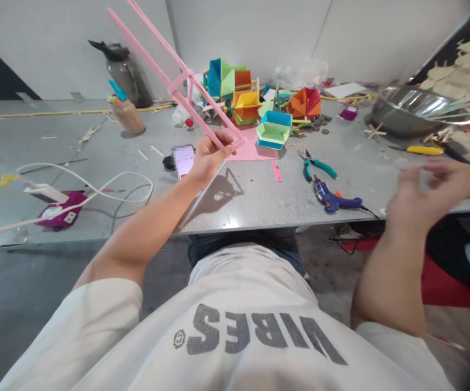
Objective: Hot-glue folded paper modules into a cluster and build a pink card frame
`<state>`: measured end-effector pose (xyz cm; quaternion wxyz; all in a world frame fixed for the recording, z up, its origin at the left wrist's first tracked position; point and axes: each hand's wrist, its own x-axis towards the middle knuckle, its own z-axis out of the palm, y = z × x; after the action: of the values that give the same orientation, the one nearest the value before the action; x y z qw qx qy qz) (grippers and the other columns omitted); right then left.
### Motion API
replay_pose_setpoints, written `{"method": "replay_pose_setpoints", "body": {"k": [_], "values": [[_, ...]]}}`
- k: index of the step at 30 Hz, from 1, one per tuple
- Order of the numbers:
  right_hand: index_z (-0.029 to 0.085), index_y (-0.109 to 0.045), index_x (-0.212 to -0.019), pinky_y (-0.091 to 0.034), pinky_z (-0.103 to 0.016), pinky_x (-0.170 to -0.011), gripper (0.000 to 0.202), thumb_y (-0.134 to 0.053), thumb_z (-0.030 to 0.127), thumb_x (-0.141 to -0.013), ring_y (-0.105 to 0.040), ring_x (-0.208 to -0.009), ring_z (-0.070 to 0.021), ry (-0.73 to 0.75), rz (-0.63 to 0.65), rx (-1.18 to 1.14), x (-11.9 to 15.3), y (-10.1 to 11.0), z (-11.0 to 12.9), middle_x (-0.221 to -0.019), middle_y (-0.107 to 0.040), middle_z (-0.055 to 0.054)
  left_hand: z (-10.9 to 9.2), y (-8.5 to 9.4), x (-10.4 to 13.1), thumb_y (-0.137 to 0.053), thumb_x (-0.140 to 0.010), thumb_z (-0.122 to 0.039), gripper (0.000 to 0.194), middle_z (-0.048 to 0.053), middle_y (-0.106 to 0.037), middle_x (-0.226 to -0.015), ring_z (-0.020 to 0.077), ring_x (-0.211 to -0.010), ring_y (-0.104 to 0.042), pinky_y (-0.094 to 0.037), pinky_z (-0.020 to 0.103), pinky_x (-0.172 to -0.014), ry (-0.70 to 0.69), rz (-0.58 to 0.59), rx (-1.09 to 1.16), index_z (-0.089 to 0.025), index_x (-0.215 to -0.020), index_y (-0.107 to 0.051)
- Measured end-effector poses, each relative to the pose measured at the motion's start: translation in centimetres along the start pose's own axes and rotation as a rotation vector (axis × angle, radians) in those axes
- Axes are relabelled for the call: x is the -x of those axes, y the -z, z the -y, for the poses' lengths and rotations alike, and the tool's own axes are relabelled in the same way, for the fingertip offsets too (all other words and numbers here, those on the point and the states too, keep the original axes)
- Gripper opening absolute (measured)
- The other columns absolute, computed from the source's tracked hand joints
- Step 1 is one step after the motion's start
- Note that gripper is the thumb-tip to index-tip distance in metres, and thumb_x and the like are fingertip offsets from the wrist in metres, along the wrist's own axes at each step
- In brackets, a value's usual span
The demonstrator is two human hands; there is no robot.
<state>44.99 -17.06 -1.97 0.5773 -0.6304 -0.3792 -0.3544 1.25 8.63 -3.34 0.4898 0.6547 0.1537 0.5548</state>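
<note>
My left hand (214, 155) is closed on the lower end of a long pink stick frame (184, 106), held tilted up to the left above the table. The frame has two long bars joined by short crosspieces, and its top runs out of view. Off to the right, my right hand (430, 190) is raised over the table edge, smeared by motion; whether it holds anything I cannot make out. Between the hands lie pliers with teal handles (322, 167), a blue glue gun (335, 200) and a small pink piece (276, 171).
Folded coloured paper boxes (274, 130) stand at the back around a pink sheet (255, 152). A phone (184, 158) lies by my left hand. To the left are a purple power socket (62, 210) with a white cable and a dark jug (127, 76). A metal bowl (401, 117) stands right.
</note>
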Motion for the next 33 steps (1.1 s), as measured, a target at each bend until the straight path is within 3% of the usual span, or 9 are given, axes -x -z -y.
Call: {"method": "replay_pose_setpoints", "body": {"k": [2, 5, 9, 14, 19, 23, 27, 31, 33], "values": [[0.028, -0.075, -0.094, -0.063, -0.059, -0.087, 0.064, -0.067, 0.090, -0.107, -0.082, -0.090, -0.0313, 0.088, 0.270, -0.328, 0.8, -3.1, 5.1, -0.095, -0.083, -0.017, -0.4, -0.1, 0.4, -0.106, -0.085, -0.072, 0.062, 0.000, -0.077, -0.099, 0.0194, -0.092, -0.080, -0.069, 0.043, -0.094, 0.017, 0.047, -0.056, -0.027, -0.111, -0.072], [0.026, -0.078, -0.117, -0.067, -0.046, -0.092, 0.030, -0.073, 0.055, -0.116, -0.084, -0.105, -0.0249, 0.156, 0.619, -0.628, 1.6, -8.0, 13.0, -0.116, -0.085, -0.013, -1.0, -0.1, 1.1, -0.105, -0.089, -0.058, 0.057, -0.001, -0.077, -0.094, 0.0184, -0.092, -0.080, -0.069, 0.041, -0.096, 0.032, 0.121, -0.142, -0.026, -0.121, -0.071], [0.030, -0.071, -0.142, -0.067, -0.038, -0.086, 0.051, -0.086, 0.064, -0.107, -0.077, -0.097, -0.0191, 0.107, 0.872, -0.795, 2.1, -15.0, 19.6, -0.122, -0.081, -0.004, -1.4, -0.2, 1.5, -0.098, -0.090, -0.038, 0.038, 0.005, -0.081, -0.103, 0.0185, -0.096, -0.081, -0.068, 0.038, -0.095, 0.023, 0.217, -0.282, -0.021, -0.114, -0.074], [0.034, -0.072, -0.148, -0.057, -0.035, -0.067, 0.062, -0.090, 0.072, -0.103, -0.065, -0.078, -0.0165, 0.045, 0.959, -0.974, 2.9, -19.7, 21.4, -0.107, -0.077, -0.002, -1.4, 0.0, 1.2, -0.087, -0.091, -0.021, 0.016, 0.005, -0.085, -0.097, 0.0214, -0.094, -0.083, -0.067, 0.041, -0.096, -0.025, 0.397, -0.536, -0.021, -0.090, -0.072], [0.030, -0.081, -0.114, -0.038, -0.033, -0.055, 0.042, -0.092, 0.068, -0.101, -0.043, -0.062, -0.0123, 0.023, 0.987, -1.068, 3.3, -17.8, 21.7, -0.086, -0.066, 0.002, -0.5, 0.6, 0.9, -0.087, -0.089, -0.011, 0.016, 0.005, -0.089, -0.102, 0.0269, -0.103, -0.087, -0.066, 0.055, -0.119, -0.100, 0.495, -0.783, -0.023, -0.087, -0.077], [0.026, -0.083, -0.098, -0.041, -0.033, -0.060, 0.033, -0.097, 0.055, -0.098, -0.051, -0.066, -0.0128, 0.117, 1.058, -1.058, 2.4, -15.1, 21.1, -0.085, -0.071, 0.000, -0.4, 1.6, 0.6, -0.079, -0.092, -0.007, 0.020, 0.010, -0.092, -0.124, 0.0330, -0.133, -0.087, -0.062, 0.061, -0.130, -0.219, 0.546, -0.819, -0.024, -0.102, -0.082], [0.025, -0.087, -0.100, -0.049, -0.034, -0.065, 0.021, -0.089, 0.046, -0.105, -0.063, -0.072, -0.0163, 0.269, 1.048, -0.933, 2.7, -11.8, 19.1, -0.093, -0.082, -0.003, -2.8, 3.2, -0.2, -0.069, -0.096, -0.006, 0.045, 0.014, -0.086, -0.153, 0.0316, -0.159, -0.075, -0.059, 0.058, -0.136, -0.324, 0.491, -0.812, -0.024, -0.135, -0.082], [0.027, -0.092, -0.113, -0.057, -0.036, -0.079, 0.023, -0.070, 0.031, -0.116, -0.080, -0.095, -0.0235, 0.510, 0.945, -0.585, 6.3, -7.9, 17.2, -0.109, -0.090, -0.009, -6.2, 3.8, -0.7, -0.071, -0.108, -0.027, 0.016, 0.008, -0.090, -0.117, 0.0224, -0.107, -0.084, -0.069, 0.046, -0.103, -0.245, 0.210, -0.745, -0.024, -0.121, -0.080], [0.028, -0.093, -0.121, -0.056, -0.036, -0.080, 0.030, -0.065, 0.020, -0.114, -0.081, -0.100, -0.0244, 0.598, 0.934, -0.413, 8.8, -6.3, 16.9, -0.116, -0.091, -0.010, -7.6, 3.6, -0.3, -0.069, -0.114, -0.037, 0.020, 0.005, -0.087, -0.104, 0.0171, -0.085, -0.078, -0.065, 0.038, -0.084, -0.163, 0.218, -0.729, -0.022, -0.123, -0.078]]}}
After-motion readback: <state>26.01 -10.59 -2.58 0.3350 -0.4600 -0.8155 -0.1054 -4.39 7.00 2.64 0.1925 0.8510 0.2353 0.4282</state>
